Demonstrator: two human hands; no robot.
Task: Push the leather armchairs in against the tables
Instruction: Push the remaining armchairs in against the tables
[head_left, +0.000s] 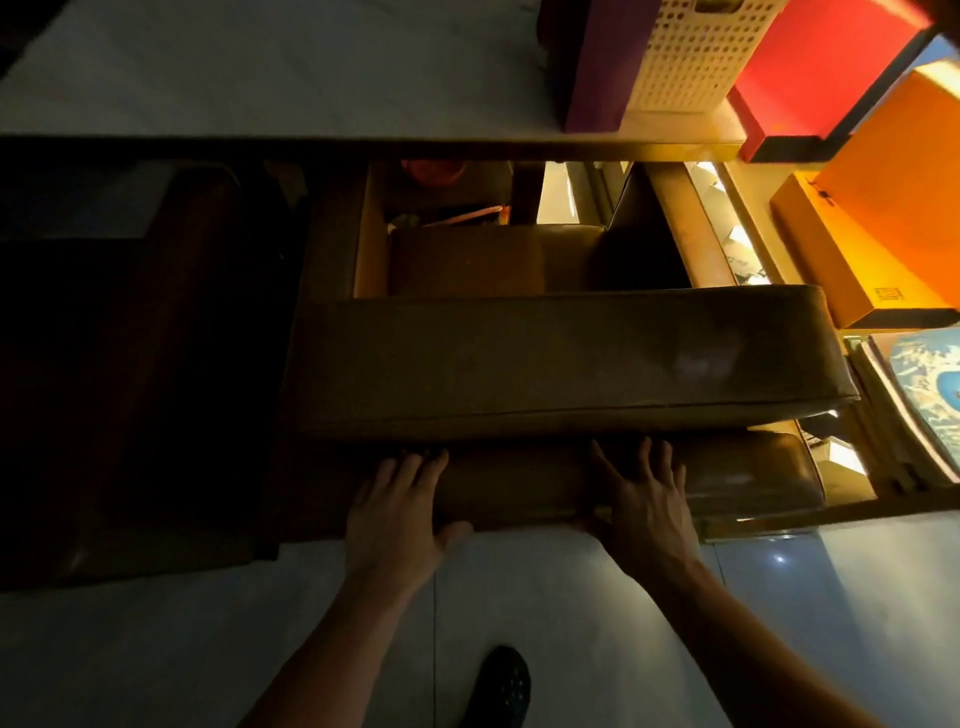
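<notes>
Armchair (561, 364) in brown leather sits tucked under the worktop (260, 78) edge, its back toward the person. Both hands lie flat and open on its lower back panel, left hand (400, 509) and right hand (644, 504) apart, fingers spread. A second, darker armchair (156, 364) stands just left. One shoe (501, 686) shows on the tiled floor (156, 649). Two orange boxes (883, 218), one red box (815, 67) and one perforated basket (696, 52) sit at upper right.
</notes>
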